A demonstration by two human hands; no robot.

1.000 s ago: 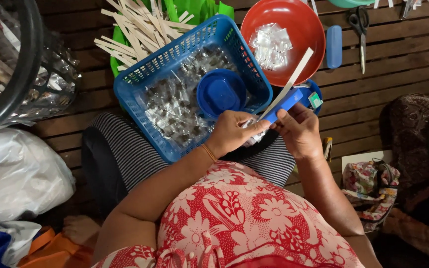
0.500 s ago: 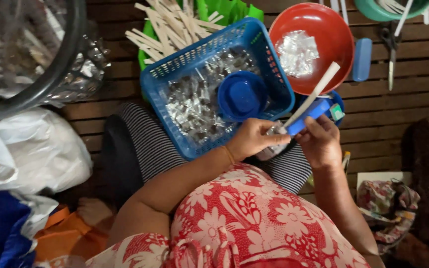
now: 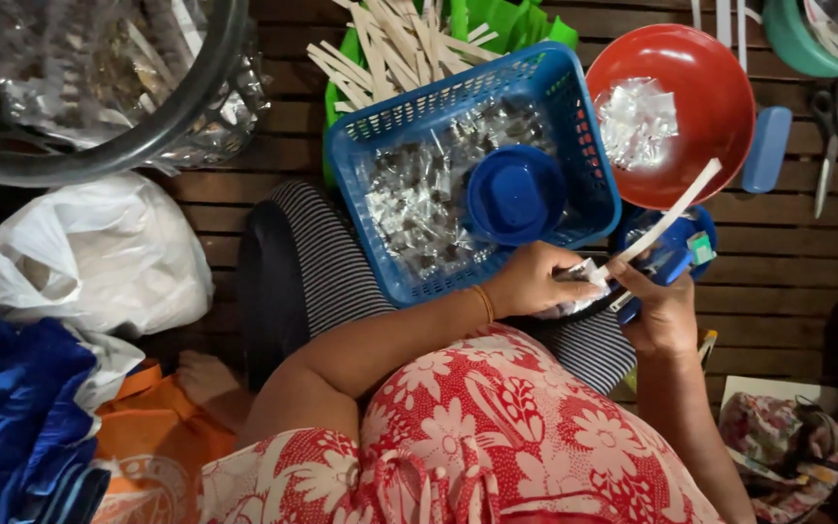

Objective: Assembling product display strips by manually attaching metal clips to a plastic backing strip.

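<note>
Dark wooden slat flooring [image 3: 361,194] carries a blue plastic mesh basket [image 3: 574,126] of small clear packets and a red plastic bowl [image 3: 720,126]. Left hand [image 3: 531,281] — fingers closed on a small clear plastic packet [image 3: 579,277]. Right hand [image 3: 661,311] grips a blue stapler [image 3: 676,257] and a pale flat strip [image 3: 671,213] — just beside the basket.

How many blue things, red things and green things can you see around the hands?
Blue: 4 - blue basket, blue bowl, blue stapler, blue case
Red: 1 - red bowl
Green: 2 - green bag, green tub
Total: 7
The left hand and right hand work beside the stapler.
</note>
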